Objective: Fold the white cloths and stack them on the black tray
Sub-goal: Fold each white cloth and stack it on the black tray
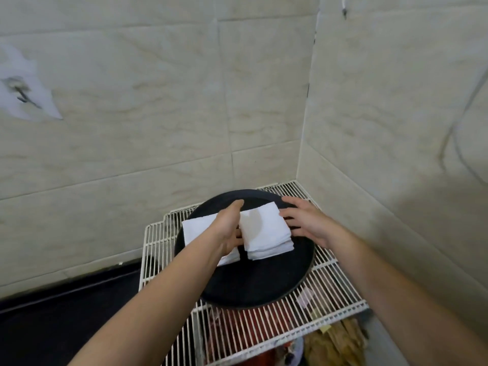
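Nothing here can be read; the white sheet on the wall bears only a dark smudge (too blurred).
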Tool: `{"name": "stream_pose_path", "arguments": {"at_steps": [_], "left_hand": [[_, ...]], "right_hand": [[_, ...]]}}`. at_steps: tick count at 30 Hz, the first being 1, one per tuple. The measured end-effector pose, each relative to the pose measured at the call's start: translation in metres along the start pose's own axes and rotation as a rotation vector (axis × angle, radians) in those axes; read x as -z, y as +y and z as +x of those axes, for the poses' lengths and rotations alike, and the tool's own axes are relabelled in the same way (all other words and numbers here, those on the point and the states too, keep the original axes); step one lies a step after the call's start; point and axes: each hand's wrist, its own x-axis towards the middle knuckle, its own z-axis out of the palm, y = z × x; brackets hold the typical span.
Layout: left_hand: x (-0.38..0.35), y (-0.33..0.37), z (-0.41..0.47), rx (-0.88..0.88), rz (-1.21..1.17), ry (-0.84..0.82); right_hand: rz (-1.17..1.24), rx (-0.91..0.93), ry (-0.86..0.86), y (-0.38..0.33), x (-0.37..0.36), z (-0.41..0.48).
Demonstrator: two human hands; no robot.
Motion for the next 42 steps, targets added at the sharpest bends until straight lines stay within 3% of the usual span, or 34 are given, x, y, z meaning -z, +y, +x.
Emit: {"name": "stream_pose_path", "arguments": {"at_steps": [7, 16, 20, 23, 26, 29, 33, 37, 42], "left_hand": [[-0.009, -0.009, 0.018, 0.055, 0.084, 0.05], [-0.014, -0.011, 0.004, 0.084, 0.063, -0.063], [-0.001, -0.005, -0.018, 0.023, 0.058, -0.1], [0.025, 0.005, -0.053, -0.151, 0.118, -0.068], [0.072, 0.007, -0.091, -0.444, 0.382, 0.117], [0.142, -0.01, -0.121, -0.621, 0.851, 0.41], [0.254, -0.057, -0.179, -0.487, 1.225, 0.748], [0.351, -0.114, -0.253, -0.283, 1.306, 0.959], [0.469, -0.182, -0.371, -0.147, 1.325, 1.181]], "right_hand": [[-0.064, -0.091, -0.062, 0.014, 0.007, 0.018], [-0.14, -0.081, 0.0, 0.009, 0.009, 0.008], [-0.22, 0.038, 0.112, -0.011, -0.004, -0.013], [-0.32, 0.2, 0.184, -0.031, -0.029, -0.029], [-0.469, 0.354, 0.216, -0.045, -0.074, -0.042], [-0.625, 0.526, 0.203, -0.047, -0.136, -0.055], [-0.751, 0.719, 0.037, -0.028, -0.246, -0.071], [-0.884, 0.837, -0.138, -0.008, -0.363, -0.097], [-0.931, 0.992, -0.281, 0.011, -0.52, -0.161]]}}
